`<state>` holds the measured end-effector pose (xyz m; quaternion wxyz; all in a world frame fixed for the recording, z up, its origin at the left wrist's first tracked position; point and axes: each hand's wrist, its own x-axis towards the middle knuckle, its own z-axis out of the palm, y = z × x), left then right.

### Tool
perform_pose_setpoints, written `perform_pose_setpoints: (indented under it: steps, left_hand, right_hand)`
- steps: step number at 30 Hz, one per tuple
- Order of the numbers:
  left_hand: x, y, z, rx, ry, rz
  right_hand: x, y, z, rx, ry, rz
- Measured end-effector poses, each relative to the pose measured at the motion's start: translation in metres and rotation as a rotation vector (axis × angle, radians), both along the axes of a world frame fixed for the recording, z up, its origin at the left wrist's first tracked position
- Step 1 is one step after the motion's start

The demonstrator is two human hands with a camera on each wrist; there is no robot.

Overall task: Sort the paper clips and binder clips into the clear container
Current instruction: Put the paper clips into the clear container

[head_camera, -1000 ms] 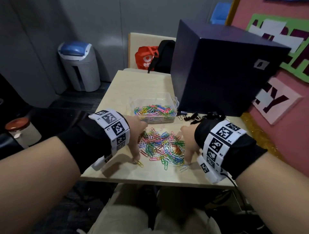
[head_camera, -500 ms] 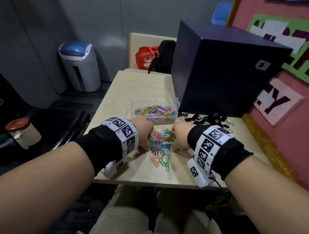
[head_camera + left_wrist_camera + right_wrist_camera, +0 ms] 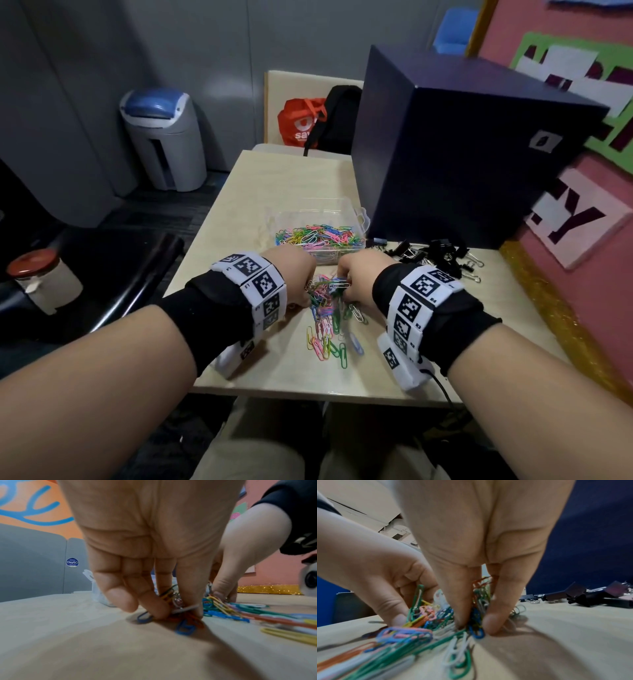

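Wrist views show what the head view hides: left hand (image 3: 154, 545) fingers curl down and pinch paper clips (image 3: 327, 308) against the table (image 3: 274, 178); right hand (image 3: 479, 547) thumb and finger pinch a clip bundle. Loose clips trail toward the frame's lower centre, near the table edge. Above the hands, the container (image 3: 356, 219) holds clips; binder clips (image 3: 435, 253) lie at its right.

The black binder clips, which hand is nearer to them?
Right. The right hand is gathering paper clips just beside the binder clips; the left hand is farther, across the pile.
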<state>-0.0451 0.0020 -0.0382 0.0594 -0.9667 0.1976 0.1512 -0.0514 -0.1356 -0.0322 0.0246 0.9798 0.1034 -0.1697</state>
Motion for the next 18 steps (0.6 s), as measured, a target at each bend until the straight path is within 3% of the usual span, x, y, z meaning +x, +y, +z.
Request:
perform_pose_setpoints:
  steps: [7,11,15,18]
  left_hand:
    - [0.009,0.007,0.005,-0.079,-0.003,0.008]
    - [0.018,0.01,0.017,-0.156,-0.041,0.026]
    - [0.031,0.014,0.03,-0.262,-0.138,0.058]
    - [0.039,0.016,0.036,-0.344,-0.215,0.112]
  right_hand:
    - [0.012,-0.01,0.017,0.055,-0.088,-0.052]
    - [0.023,-0.015,0.028,0.27,-0.141,-0.114]
    - [0.037,-0.009,0.022,0.505,-0.314,-0.192]
    - [0.045,0.0,0.013,0.569,-0.383,-0.199]
